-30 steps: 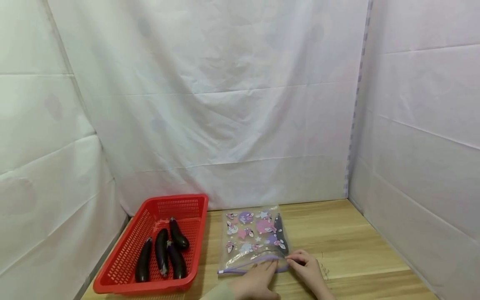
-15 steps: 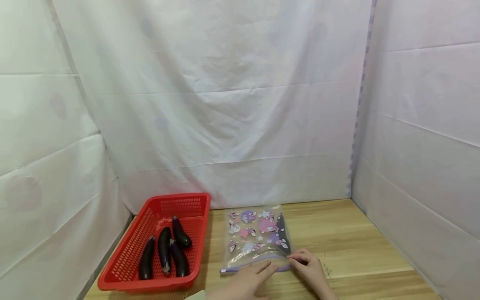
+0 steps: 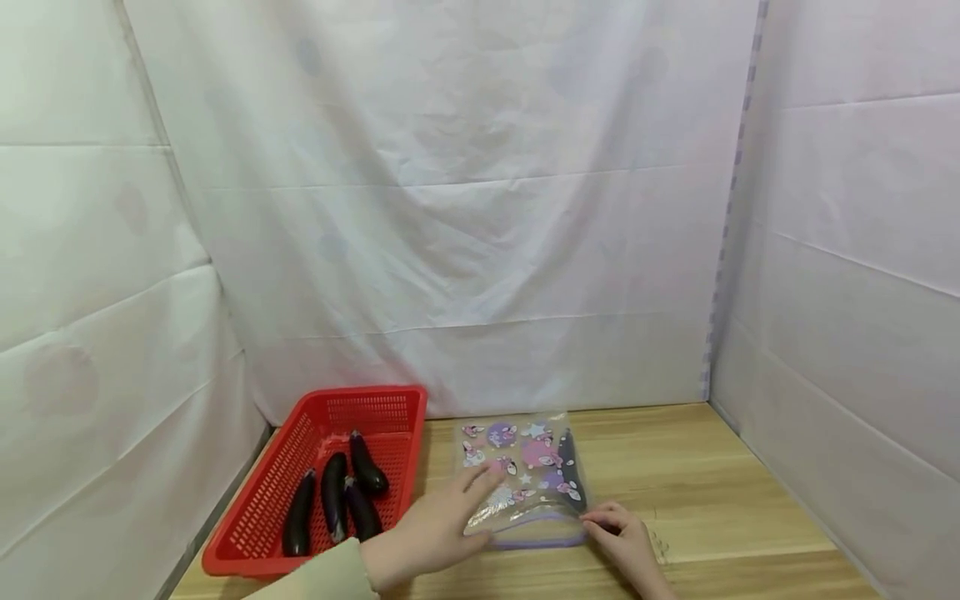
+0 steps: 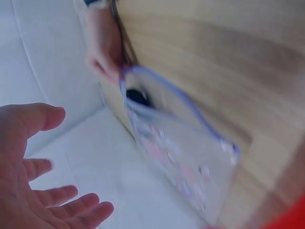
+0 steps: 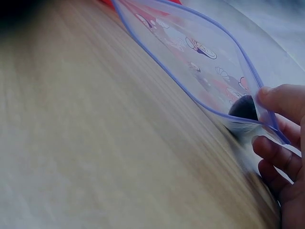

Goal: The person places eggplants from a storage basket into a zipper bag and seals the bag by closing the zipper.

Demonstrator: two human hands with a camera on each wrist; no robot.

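Note:
A clear printed zip bag (image 3: 487, 500) with a purple zip edge lies on the table, its mouth gaping toward me. One dark eggplant (image 3: 572, 475) is inside along its right side; its rounded end (image 5: 244, 109) shows through the mouth in the right wrist view. My right hand (image 3: 626, 542) pinches the right corner of the bag's mouth between thumb and fingers. My left hand (image 3: 435, 525) is over the bag's left part with spread fingers and holds nothing; in the left wrist view this hand (image 4: 28, 167) appears apart from the bag.
To the left stands a red plastic basket (image 3: 420, 417) with several eggplants (image 3: 335, 496) in it. The wooden table (image 3: 720, 492) extends to the right of the bag. White cloth (image 3: 480, 250) hangs behind and on both sides.
My left hand has let go of the bag's front edge and risen up and to the left, toward the basket side. The right hand keeps its pinch on the corner. The view has shifted slightly.

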